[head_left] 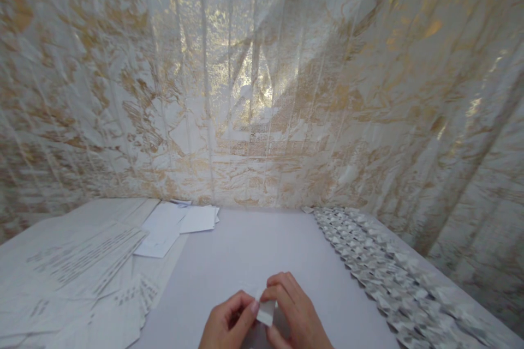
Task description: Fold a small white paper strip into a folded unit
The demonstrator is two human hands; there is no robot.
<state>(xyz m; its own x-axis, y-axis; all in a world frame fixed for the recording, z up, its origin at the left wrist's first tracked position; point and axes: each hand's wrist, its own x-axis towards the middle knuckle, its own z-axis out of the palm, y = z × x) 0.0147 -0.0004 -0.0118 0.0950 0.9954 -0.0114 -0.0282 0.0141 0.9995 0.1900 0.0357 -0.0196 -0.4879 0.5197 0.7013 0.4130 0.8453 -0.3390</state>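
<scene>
Near the front edge of the view, a small folded piece of white paper (266, 313) is held between both hands, above the pale table. My left hand (230, 319) pinches its left side, thumb on top and fingers curled. My right hand (295, 310) grips the upper right side, its index finger bent over the top and its thumb below. The fingers hide part of the folds. To the right lie several rows of small folded paper pieces (393, 270), set close together in a long band.
Printed paper sheets and strips (82, 272) spread over the left side of the table. Blank white paper pieces (161, 232) lie at the back left. The pale tabletop (262, 245) stretches between them and the folded rows. A shiny gold-patterned curtain (254, 92) hangs behind the table.
</scene>
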